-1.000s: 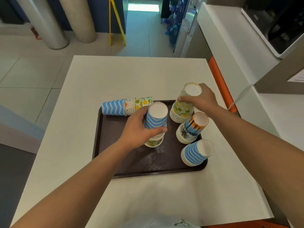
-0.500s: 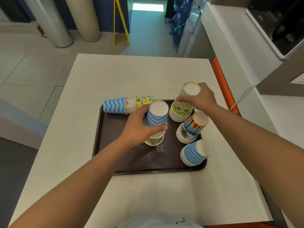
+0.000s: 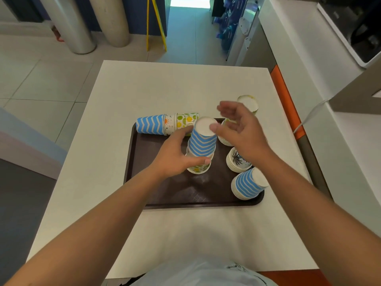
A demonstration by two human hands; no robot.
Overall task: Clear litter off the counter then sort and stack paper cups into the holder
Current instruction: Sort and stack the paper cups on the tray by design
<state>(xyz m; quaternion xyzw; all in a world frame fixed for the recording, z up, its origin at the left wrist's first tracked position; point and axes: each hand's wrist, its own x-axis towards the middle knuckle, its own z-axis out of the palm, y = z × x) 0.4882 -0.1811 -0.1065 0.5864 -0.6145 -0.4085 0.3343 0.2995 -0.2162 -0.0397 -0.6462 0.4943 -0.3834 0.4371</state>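
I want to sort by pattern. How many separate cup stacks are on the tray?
5: one lying on its side at the far left edge, a mixed one in the left hand, a fruit-print one far right, a palm-print one, a blue-striped one near right. Single cups may hide behind the right hand.

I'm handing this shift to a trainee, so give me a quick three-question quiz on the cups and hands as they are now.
1. True or false: the left hand grips the upright mixed stack.
2. Where is the lying stack? A) far left edge of the tray B) off the table
3. Which pattern tops the stack nearest the tray's right front corner?

Key: 1 true; 2 A; 3 blue stripes. The right hand is open, holding nothing.
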